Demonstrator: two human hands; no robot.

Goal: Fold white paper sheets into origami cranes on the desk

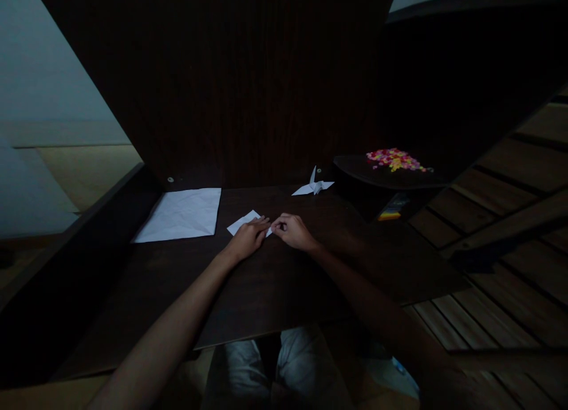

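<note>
A small piece of white paper (242,221) lies on the dark wooden desk, its edges straight as if folded. My left hand (249,235) rests flat over its right part, fingers stretched out and covering much of it. At the paper's right end, my right hand (290,229) pinches the edge between thumb and fingertips. Beyond my right hand stands a white origami crane (314,187) with pointed wings and a raised tip. To the left lies a larger creased sheet of white paper (181,215), apart from both hands.
A low rounded shelf (355,172) at the right carries a heap of small colourful pieces (394,160). Under it is a small box with a yellow edge (389,212). A dark panel (248,84) rises behind the desk, and a side board (80,226) bounds its left.
</note>
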